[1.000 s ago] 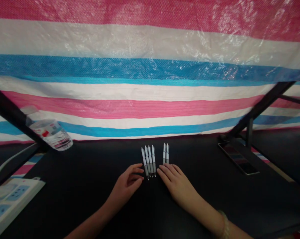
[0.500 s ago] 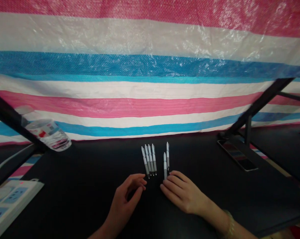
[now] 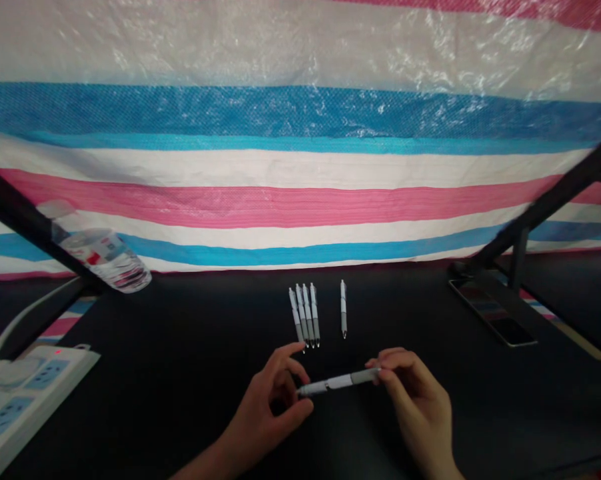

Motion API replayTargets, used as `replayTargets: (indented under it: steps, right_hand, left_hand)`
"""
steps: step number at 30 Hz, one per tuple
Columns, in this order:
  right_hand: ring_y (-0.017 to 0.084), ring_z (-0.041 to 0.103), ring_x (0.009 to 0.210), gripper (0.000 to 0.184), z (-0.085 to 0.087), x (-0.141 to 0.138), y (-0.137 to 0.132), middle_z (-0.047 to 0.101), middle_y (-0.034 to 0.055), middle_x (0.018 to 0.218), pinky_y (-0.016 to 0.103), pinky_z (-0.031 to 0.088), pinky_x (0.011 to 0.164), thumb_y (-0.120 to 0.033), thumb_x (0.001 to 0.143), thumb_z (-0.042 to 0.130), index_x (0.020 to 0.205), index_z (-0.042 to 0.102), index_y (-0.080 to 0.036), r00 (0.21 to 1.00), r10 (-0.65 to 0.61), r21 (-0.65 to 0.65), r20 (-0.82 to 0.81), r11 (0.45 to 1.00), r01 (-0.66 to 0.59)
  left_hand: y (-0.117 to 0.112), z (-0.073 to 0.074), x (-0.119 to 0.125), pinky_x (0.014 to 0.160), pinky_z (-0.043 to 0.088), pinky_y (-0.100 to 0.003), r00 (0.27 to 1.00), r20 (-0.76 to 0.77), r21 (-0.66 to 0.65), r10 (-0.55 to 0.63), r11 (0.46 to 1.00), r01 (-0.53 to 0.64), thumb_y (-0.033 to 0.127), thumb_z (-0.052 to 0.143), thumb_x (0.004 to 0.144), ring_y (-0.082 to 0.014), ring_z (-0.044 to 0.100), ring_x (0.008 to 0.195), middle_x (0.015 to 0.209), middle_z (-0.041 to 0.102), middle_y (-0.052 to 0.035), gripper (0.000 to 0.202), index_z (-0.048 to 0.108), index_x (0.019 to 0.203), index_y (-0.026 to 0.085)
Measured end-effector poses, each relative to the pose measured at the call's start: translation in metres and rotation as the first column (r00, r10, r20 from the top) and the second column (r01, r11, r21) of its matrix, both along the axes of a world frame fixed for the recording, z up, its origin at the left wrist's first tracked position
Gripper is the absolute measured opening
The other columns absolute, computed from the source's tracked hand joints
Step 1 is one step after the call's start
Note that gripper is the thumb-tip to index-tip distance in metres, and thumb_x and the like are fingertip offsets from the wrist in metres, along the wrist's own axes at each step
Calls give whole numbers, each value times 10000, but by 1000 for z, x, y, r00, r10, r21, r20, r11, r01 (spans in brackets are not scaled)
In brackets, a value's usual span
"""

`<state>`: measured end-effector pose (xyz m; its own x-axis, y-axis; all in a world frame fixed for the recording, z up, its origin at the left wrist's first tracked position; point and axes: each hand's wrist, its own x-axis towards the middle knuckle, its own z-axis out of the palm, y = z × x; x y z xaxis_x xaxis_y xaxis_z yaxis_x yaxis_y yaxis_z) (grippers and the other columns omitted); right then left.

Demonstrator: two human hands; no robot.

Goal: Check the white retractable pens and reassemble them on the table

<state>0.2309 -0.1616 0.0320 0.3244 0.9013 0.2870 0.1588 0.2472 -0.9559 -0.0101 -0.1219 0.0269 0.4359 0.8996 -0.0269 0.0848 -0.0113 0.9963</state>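
Note:
A white pen with a grey grip section [image 3: 340, 381] is held almost level above the black table, its left end slightly lower. My right hand [image 3: 416, 400] pinches its grey tip end between thumb and fingers. At the other end, my left hand [image 3: 273, 397] is curled with thumb and fingers around the clicker end; the exact contact there is partly hidden. Beyond the hands, several matching pens [image 3: 307, 317] lie side by side in a row, tips toward me. A single pen [image 3: 343, 310] lies apart, to the right of that row.
A clear plastic cup [image 3: 108, 260] stands tilted at the back left by a dark slanted bar [image 3: 35, 227]. A white power strip [image 3: 28, 400] lies at the left. On the right, a phone [image 3: 493, 312] rests near another slanted bar [image 3: 540, 203]. Striped sheeting [image 3: 300, 207] hangs behind.
My right hand has picked up the nearer of the two separate pens and turned it sideways. My left hand has come to its other end. The view has shifted slightly.

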Motion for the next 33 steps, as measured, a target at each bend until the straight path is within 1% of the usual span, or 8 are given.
replayTargets:
  steps: [3, 8, 13, 18, 23, 28, 30, 33]
  right_hand:
    - [161, 641, 660, 174, -9, -4, 1, 619, 16, 790, 259, 526, 593, -343, 885, 687, 785, 627, -213, 996, -18, -87, -89, 996, 10]
    - [132, 587, 589, 266, -13, -7, 4, 596, -13, 669, 241, 480, 587, -388, 907, 655, 727, 574, -209, 989, -16, -120, -147, 993, -2]
    - [132, 573, 485, 309, -11, -10, 6, 630, -13, 574, 257, 468, 554, -481, 940, 589, 806, 543, -207, 960, 129, -228, -250, 955, -188]
    - [107, 472, 443, 344, -13, -12, 6, 477, -75, 519, 230, 386, 488, -524, 946, 560, 951, 594, -181, 915, 305, -344, -264, 857, -385]
    - [124, 490, 548, 263, -13, -11, 4, 488, -56, 589, 231, 389, 540, -456, 943, 584, 967, 611, -195, 956, 289, -307, -57, 906, -292]
    - [132, 514, 577, 212, -15, -12, 2, 564, -10, 685, 233, 384, 527, -382, 923, 610, 808, 626, -205, 951, 261, -236, 167, 947, -219]
    - [137, 525, 592, 191, -16, -13, 1, 593, 1, 715, 238, 396, 544, -366, 915, 626, 808, 636, -209, 952, 219, -208, 215, 962, -175]
    - [150, 555, 622, 161, -17, -13, -1, 626, 6, 743, 244, 422, 572, -376, 897, 659, 889, 648, -215, 967, 169, -218, 190, 968, -126]
  left_hand:
    - [0, 2, 1, 616, 508, -246, 999, -21, -30, -26, 999, 25, 217, 702, 800, -140, 598, 673, 817, 634, -6, 461, 596, 1248, 245]
    - [1, 2, 0, 592, 506, -238, 999, -39, -6, 5, 1000, -5, 228, 699, 804, -138, 599, 641, 780, 624, -3, 253, 684, 1057, 225]
    - [1, 2, -1, 542, 502, -228, 998, 3, -27, 69, 997, -69, 290, 678, 849, -134, 602, 581, 732, 642, -12, 129, 688, 939, 198]
    - [0, 0, -2, 502, 486, -213, 996, 15, -82, 89, 993, -87, 371, 664, 874, -124, 596, 532, 659, 666, -19, 198, 671, 916, 177]
    - [-1, -3, -3, 442, 445, -193, 995, -50, -55, 87, 994, -90, 415, 659, 867, -110, 578, 459, 588, 654, -17, 259, 668, 854, 156]
    - [-2, -6, -1, 396, 411, -175, 989, -79, -99, 125, 986, -132, 453, 617, 884, -95, 539, 409, 521, 620, -5, 352, 598, 686, 163]
    - [-2, -7, 0, 399, 414, -173, 986, -57, -137, 157, 977, -163, 455, 618, 884, -92, 537, 416, 537, 624, -2, 340, 607, 713, 161]
    - [-1, -6, 2, 435, 456, -186, 983, 20, -168, 184, 969, -178, 429, 660, 862, -103, 563, 459, 592, 648, 6, 271, 653, 894, 161]
